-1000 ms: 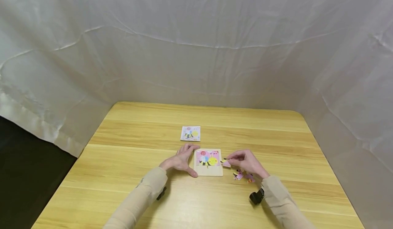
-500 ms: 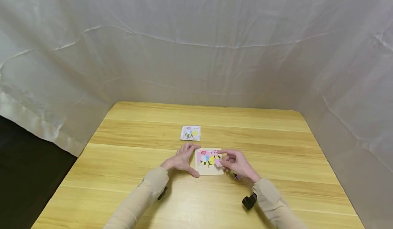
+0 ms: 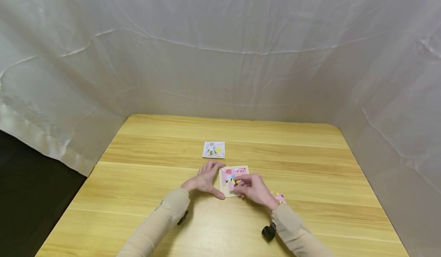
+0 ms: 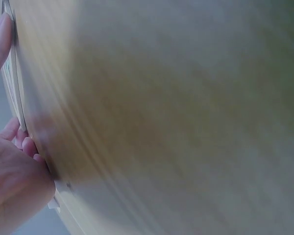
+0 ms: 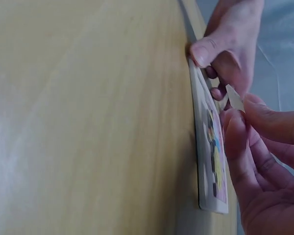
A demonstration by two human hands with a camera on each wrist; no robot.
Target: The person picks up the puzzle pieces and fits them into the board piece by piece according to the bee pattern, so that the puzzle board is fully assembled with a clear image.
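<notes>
While you look down from the head view, your left hand lies flat with straight fingers against the left edge of the puzzle board, and your right hand hovers over it, pinching a puzzle piece; spare pieces wait by your right sleeve, a picture card lies farther back. Keep that board braced and lower the piece level, I'd say. Left wrist view: mostly blurred table, nothing of the piece. Right wrist view gives what the others don't: the piece held just off the board, not seated.
</notes>
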